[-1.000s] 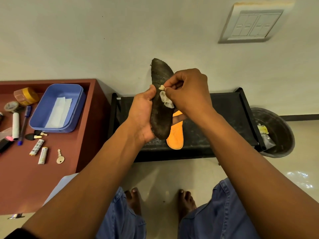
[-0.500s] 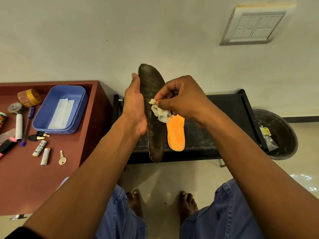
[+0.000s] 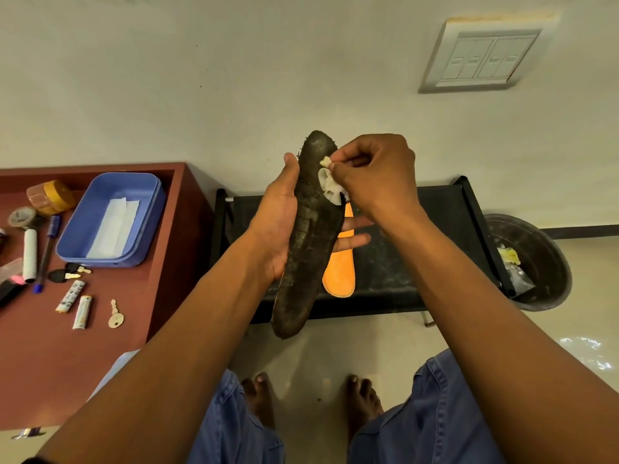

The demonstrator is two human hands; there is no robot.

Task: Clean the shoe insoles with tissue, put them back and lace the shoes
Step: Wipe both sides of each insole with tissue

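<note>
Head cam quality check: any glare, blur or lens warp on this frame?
Head view: sharp on the dark insole and tissue, no motion blur; glare patch on the floor tiles at right; wide-angle warp tilts the switch plate and bows the red table; soft, even light.

left hand (image 3: pixel 278 226) cradling, right hand (image 3: pixel 375 179) pinching
</note>
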